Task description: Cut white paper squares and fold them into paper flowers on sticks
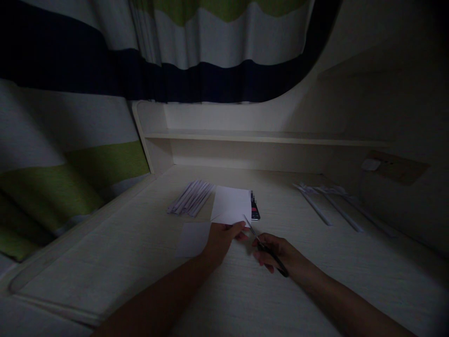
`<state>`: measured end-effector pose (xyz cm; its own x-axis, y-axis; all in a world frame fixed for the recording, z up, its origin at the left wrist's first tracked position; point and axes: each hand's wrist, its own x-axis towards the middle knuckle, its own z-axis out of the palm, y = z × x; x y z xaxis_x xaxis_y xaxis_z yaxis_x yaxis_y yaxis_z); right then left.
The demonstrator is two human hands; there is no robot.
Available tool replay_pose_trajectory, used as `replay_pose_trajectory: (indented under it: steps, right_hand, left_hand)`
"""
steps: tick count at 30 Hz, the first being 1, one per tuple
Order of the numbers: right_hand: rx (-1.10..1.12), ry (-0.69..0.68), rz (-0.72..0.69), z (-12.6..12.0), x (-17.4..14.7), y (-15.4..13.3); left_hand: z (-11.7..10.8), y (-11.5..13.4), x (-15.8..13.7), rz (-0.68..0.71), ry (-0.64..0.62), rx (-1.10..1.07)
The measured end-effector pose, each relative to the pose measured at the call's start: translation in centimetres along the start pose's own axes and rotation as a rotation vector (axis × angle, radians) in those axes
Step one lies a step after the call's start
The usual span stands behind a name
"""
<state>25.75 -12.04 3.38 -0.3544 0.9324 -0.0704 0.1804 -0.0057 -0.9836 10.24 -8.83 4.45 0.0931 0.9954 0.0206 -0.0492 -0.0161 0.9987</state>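
Observation:
My left hand (224, 238) pinches the near edge of a white sheet of paper (231, 203) between thumb and fingers. In my right hand (275, 250) is a pair of scissors (272, 256) with dark handles. Their blades point away from me and to the left, with the tips at the sheet's near right corner, close to my left thumb. Whether the blades are parted is too dim to tell. Another white piece of paper (192, 238) lies on the desk, partly covered by my left hand. A phone (256, 210) shows from behind the sheet's right edge.
A bundle of rolled or folded paper strips (191, 198) lies left of the sheet. Several thin paper sticks with frayed ends (317, 208) lie at the right. A shelf (259, 136) runs along the back of the desk (140, 262). Striped curtains (80, 117) hang at left and behind.

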Motion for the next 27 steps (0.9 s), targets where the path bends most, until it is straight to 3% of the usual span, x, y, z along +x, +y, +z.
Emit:
replay_pose_trajectory:
  steps: [16, 27]
  right_hand:
    - [-0.020, 0.056, -0.029, -0.1, 0.2, 1.2]
    - [-0.025, 0.081, -0.038, -0.1, 0.2, 1.6]
  left_hand:
    - [0.1, 0.5, -0.1, -0.046, -0.003, -0.102]
    - [0.1, 0.1, -0.1, -0.032, -0.081, -0.133]
